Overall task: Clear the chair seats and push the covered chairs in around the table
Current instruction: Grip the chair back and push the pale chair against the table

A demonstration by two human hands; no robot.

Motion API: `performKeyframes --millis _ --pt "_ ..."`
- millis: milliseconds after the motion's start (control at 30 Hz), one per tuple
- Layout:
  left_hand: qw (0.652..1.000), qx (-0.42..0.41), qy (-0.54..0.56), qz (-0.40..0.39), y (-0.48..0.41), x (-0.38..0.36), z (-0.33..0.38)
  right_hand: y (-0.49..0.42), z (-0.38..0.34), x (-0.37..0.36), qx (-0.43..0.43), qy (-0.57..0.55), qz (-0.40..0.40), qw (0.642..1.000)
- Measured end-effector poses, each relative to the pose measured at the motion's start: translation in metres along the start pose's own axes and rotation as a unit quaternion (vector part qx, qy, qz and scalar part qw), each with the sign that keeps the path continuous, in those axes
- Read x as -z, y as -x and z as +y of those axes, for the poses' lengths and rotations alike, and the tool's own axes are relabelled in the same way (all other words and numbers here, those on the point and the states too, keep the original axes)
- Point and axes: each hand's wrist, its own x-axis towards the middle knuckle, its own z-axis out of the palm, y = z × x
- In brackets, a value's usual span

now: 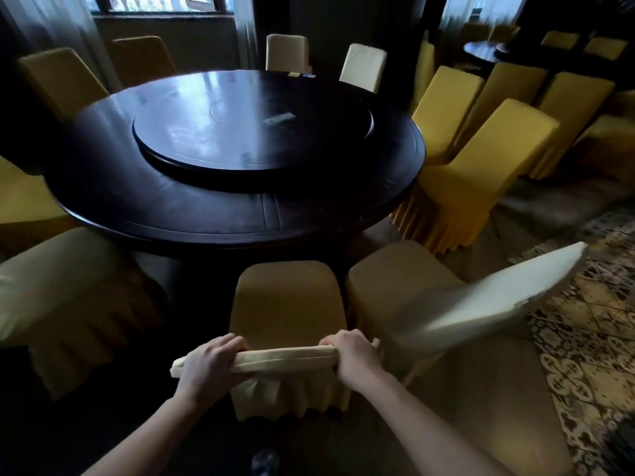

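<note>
A yellow-covered chair (287, 297) stands directly before me, its bare seat facing the dark round table (154, 207). My left hand (209, 362) grips the left end of the chair's top backrest edge. My right hand (354, 355) grips the right end of that same edge. The front of the seat sits near the table's rim. A second covered chair (388, 286) stands just to the right, its pale backrest (498, 297) leaning toward the right. A third covered chair (62, 290) sits at the left.
A lazy Susan (251, 125) lies on the table with a small flat object (280, 118) on it. More covered chairs ring the table, and several yellow ones (481, 159) crowd the right side. Patterned floor tiles (591, 338) run along the right.
</note>
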Motion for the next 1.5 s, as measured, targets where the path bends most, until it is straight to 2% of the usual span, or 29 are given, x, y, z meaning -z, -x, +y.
performKeyframes --millis 300,433,633,800,1000,1167,1300,1500 --pt "1.000 -0.024 0.011 -0.004 -0.053 -0.009 -0.033 -0.061 0.006 0.023 0.024 0.012 -0.058 0.998" --pt "0.999 -0.035 0.031 -0.002 -0.051 -0.013 -0.038 -0.062 0.007 0.017 0.022 0.021 -0.022 0.999" --pt "0.999 -0.022 0.042 -0.022 -0.052 -0.003 -0.033 -0.057 0.004 0.026 0.040 0.044 -0.041 0.997" --pt "0.988 -0.026 0.063 -0.137 -0.060 0.009 -0.036 -0.060 0.007 0.028 0.049 0.053 -0.070 0.995" --pt "0.954 -0.071 0.128 -0.260 -0.083 0.021 -0.023 -0.066 0.017 0.024 0.052 0.029 -0.087 0.994" --pt "0.949 -0.117 0.133 -0.262 -0.120 0.013 0.027 -0.061 0.040 0.026 0.058 -0.007 -0.057 0.997" --pt "0.962 -0.158 0.070 -0.211 -0.159 -0.009 0.090 -0.053 0.093 0.040 0.062 0.008 -0.028 0.998" --pt "0.969 -0.111 0.053 -0.216 -0.192 -0.073 0.222 -0.027 0.196 0.102 0.092 0.043 0.065 0.993"
